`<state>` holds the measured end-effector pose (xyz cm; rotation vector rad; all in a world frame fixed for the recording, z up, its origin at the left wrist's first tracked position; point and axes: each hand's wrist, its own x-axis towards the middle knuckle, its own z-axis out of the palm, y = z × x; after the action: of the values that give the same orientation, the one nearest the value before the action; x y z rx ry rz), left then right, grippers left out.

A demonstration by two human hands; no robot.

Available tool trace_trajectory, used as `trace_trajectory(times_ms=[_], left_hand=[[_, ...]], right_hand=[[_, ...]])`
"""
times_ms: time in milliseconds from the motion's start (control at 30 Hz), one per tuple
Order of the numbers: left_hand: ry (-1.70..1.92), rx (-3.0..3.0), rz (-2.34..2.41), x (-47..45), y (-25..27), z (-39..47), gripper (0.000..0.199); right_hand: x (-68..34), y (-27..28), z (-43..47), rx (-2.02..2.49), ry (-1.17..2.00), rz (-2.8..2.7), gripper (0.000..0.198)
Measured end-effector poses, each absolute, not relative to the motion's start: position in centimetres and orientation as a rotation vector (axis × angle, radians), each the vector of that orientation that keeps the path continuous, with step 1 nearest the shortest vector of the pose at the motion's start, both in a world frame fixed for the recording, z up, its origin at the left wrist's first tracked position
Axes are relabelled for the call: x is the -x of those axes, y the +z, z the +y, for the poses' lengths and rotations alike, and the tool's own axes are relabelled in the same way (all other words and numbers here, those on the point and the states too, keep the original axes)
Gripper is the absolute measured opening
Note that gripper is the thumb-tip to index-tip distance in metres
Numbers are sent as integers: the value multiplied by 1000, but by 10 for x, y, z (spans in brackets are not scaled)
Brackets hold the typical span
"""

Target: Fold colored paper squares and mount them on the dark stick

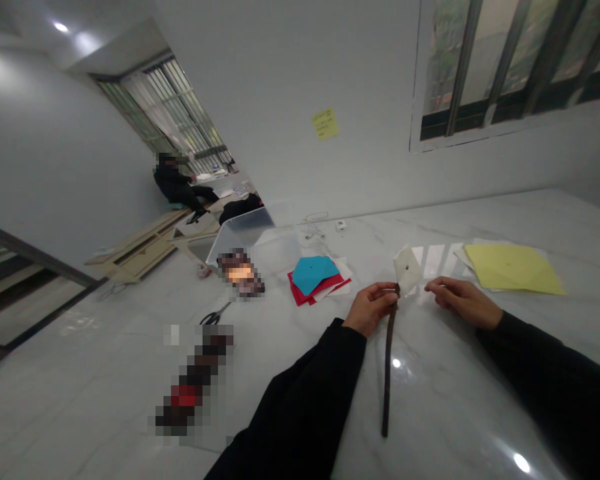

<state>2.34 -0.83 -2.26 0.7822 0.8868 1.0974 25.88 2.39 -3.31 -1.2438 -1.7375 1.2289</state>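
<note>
My left hand (371, 308) is closed around the upper part of a thin brown stick (388, 373), which slants down over the white marbled tabletop. At the stick's top end sits a white paper piece (407, 268) with a small dark spot in its middle. My right hand (463, 301) hovers to the right of the white paper, apart from it, fingers loosely bent with nothing visible in them. Left of my left hand lies a blue paper shape (314, 273) on top of red paper (300, 291) and white sheets. Yellow paper (517, 267) lies beyond my right hand, over paler sheets.
Scissors (214, 317) lie to the left, near two blurred-out items. Behind them stands a clear plastic box (240, 230). A thin cable and a small white block (341, 225) are by the wall, under a yellow note (325, 124). A person (177, 181) sits far back left.
</note>
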Motion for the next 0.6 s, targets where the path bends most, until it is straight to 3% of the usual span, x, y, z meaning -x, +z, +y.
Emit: trace_trajectory(times_ms=[400, 533, 600], left_hand=[[1070, -807, 956, -18, -19, -2, 46], [1057, -834, 950, -18, -18, -1, 45], [1070, -831, 942, -18, -16, -1, 43]], right_hand=[[-259, -28, 35, 1281, 1077, -1511, 80], [-257, -28, 35, 1267, 1126, -1512, 57], [-254, -29, 33, 1245, 1251, -1603, 58]])
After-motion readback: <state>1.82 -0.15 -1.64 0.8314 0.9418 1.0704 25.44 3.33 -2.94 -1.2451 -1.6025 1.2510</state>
